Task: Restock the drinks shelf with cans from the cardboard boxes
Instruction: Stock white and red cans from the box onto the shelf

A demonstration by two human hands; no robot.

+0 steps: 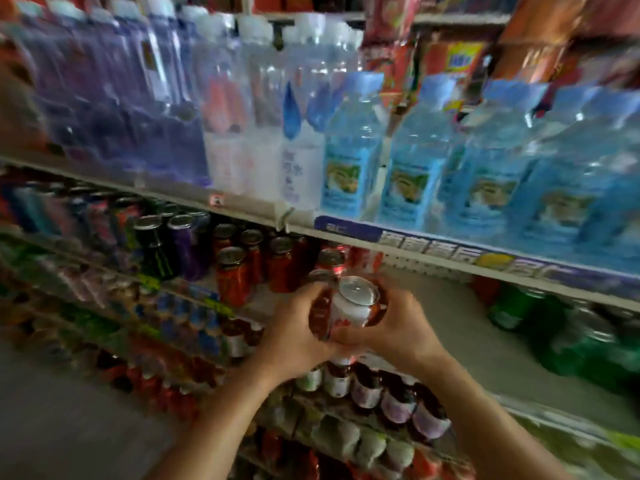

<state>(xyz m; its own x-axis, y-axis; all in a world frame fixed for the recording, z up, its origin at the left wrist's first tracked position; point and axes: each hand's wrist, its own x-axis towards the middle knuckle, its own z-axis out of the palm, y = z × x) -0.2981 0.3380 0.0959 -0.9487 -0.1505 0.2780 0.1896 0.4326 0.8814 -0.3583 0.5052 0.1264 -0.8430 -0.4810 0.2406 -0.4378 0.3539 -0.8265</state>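
at centre frame our left hand (294, 336) and right hand (398, 332) wrap together round a small cluster of cans (349, 306), one white-and-red with its silver top tilted toward us, held just in front of the bare grey shelf (450, 327); red cans (232, 271) stand close to the left, green bottles (512, 306) at right. we judge the risk is a can slipping from this crowded two-handed grip; or our knuckles toppling the red cans as we reach in; the frame is blurred, so we cannot count the cans held.
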